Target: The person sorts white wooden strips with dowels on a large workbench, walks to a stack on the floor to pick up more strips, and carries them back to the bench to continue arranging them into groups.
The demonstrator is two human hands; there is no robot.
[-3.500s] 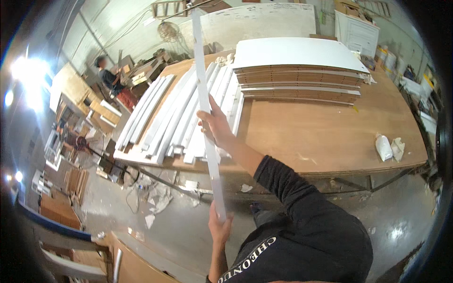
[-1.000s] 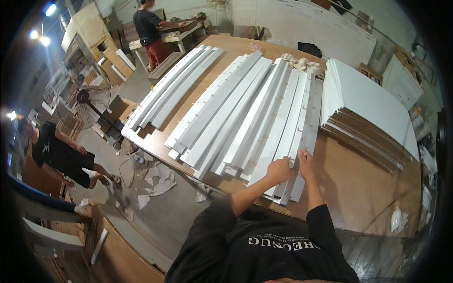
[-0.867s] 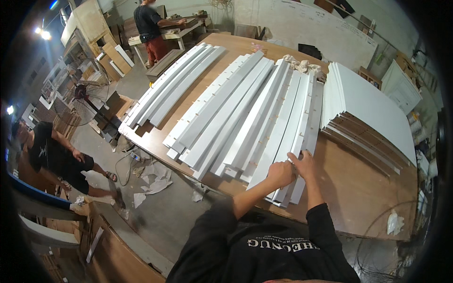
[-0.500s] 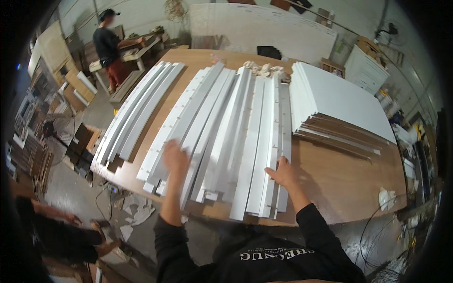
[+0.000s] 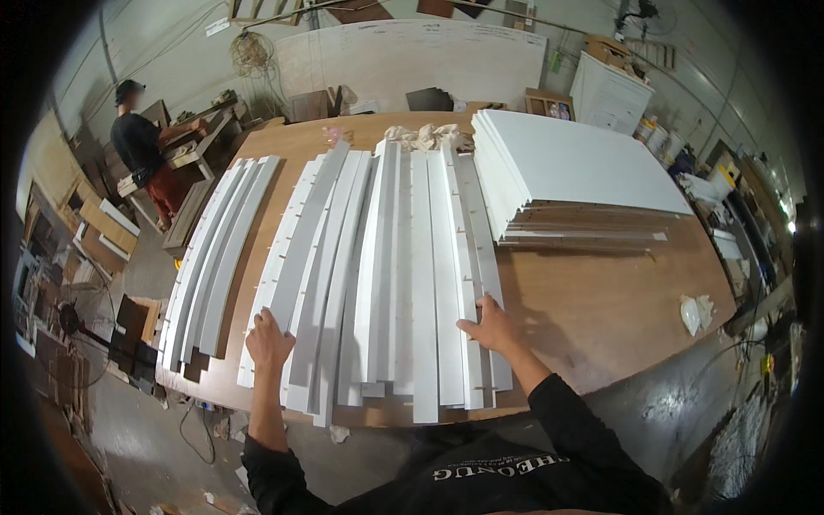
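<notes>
Long white boards [image 5: 322,283] lie side by side on a brown tabletop, several with small wooden dowels along their edges. At the near left of this middle group, my left hand [image 5: 269,341] is closed around the edge of a white doweled board [image 5: 283,238]. My right hand [image 5: 493,326] grips a narrow white board [image 5: 461,232] near the group's right side, thumb on its left and fingers over it. Both hands are at the boards' near halves. Their far ends reach toward a crumpled beige cloth [image 5: 423,137].
More white boards [image 5: 225,249] lie farther left on the table [image 5: 592,335]. A tall stack of white panels [image 5: 584,167] stands at the back right. A white plastic bag [image 5: 693,314] lies near the right edge. Another person [image 5: 142,142] works at a bench at far left.
My left hand has moved left from over the boards to the left edge of the middle group. My right hand stays on its board. The view has shifted, and a person at lower left is out of sight.
</notes>
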